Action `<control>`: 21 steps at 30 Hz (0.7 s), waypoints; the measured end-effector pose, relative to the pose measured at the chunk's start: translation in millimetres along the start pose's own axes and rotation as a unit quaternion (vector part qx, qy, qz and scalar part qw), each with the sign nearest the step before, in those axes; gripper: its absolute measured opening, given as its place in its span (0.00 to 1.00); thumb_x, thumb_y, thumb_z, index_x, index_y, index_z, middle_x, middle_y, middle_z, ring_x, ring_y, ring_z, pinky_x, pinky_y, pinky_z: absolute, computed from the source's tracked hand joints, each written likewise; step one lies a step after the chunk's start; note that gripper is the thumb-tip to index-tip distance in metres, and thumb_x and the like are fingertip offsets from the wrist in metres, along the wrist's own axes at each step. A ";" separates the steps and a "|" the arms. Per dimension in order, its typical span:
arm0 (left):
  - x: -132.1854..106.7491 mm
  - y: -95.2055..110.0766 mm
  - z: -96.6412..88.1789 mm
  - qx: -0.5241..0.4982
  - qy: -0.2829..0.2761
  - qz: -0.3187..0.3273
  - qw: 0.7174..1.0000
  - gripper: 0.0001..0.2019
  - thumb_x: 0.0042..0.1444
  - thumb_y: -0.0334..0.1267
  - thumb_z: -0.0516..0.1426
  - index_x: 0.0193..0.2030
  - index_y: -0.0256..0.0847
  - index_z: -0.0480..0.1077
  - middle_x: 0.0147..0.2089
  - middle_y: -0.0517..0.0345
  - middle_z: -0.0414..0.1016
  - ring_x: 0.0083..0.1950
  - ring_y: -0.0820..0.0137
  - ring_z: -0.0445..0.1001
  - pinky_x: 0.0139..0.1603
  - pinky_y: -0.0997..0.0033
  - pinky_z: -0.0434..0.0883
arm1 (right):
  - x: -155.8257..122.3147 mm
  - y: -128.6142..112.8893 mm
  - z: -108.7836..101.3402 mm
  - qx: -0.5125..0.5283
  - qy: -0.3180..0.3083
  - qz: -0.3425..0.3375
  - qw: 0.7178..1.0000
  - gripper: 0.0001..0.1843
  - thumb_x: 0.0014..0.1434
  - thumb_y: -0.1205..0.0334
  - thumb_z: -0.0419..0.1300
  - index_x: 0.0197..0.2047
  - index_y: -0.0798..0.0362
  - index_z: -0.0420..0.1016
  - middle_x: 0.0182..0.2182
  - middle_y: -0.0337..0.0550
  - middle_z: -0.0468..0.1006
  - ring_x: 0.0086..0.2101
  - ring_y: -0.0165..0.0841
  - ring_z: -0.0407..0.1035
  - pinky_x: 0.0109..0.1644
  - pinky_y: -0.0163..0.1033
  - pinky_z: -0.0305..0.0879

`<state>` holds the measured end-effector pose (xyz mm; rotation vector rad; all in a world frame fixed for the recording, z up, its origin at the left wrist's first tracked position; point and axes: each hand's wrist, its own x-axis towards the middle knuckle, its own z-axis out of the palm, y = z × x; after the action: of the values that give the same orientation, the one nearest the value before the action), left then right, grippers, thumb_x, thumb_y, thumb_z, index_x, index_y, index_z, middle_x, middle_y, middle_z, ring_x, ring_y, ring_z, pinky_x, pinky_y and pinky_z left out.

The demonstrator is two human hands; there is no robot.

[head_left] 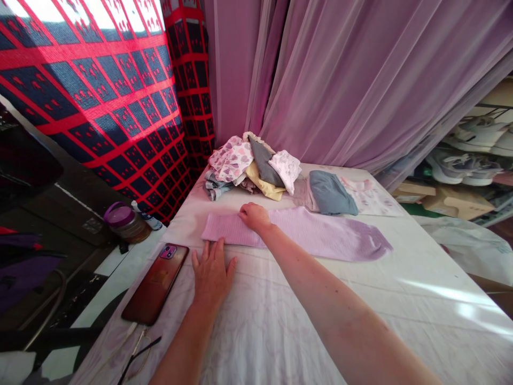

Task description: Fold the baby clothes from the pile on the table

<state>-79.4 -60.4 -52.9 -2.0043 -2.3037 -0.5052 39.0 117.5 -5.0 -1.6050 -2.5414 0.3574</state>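
My right hand [254, 216] rests curled on a lilac ribbed garment [316, 232], which lies flat across the white-sheeted table [404, 299]. Its fingers press near a doubled-over part, and the grip is hard to judge. My left hand [212, 272] lies flat with fingers spread on the sheet, just in front of the garment's near edge. A smartphone in a red-brown case [155, 283] sits left of that hand. Behind the garment are a heap of folded printed clothes [248, 166], a folded blue-grey garment [331, 192] and a white printed garment [371, 198].
Thin-framed glasses [138, 358] lie at the near left edge. A purple-lidded jar [127, 223] and a small bottle [147, 216] stand beyond the left edge. Mauve sheer curtains [352, 69] and red-and-navy cloth [104, 91] hang behind; sneakers [465, 166] sit on shelving right.
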 end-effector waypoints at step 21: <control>3.4 -3.9 6.3 0.017 0.020 -0.058 0.998 0.29 0.61 0.47 0.52 0.63 0.29 0.63 0.67 0.29 0.62 0.69 0.45 0.58 0.67 0.39 0.54 | -57.4 -11.8 27.8 0.006 0.050 -0.140 0.989 0.23 0.69 0.54 0.51 0.63 0.49 0.69 0.65 0.47 0.65 0.64 0.41 0.55 0.65 0.49 0.53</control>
<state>-82.6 -55.9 -58.8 -1.8361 -2.3980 -0.5057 47.4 57.1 -27.1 -1.2037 -2.6305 0.2560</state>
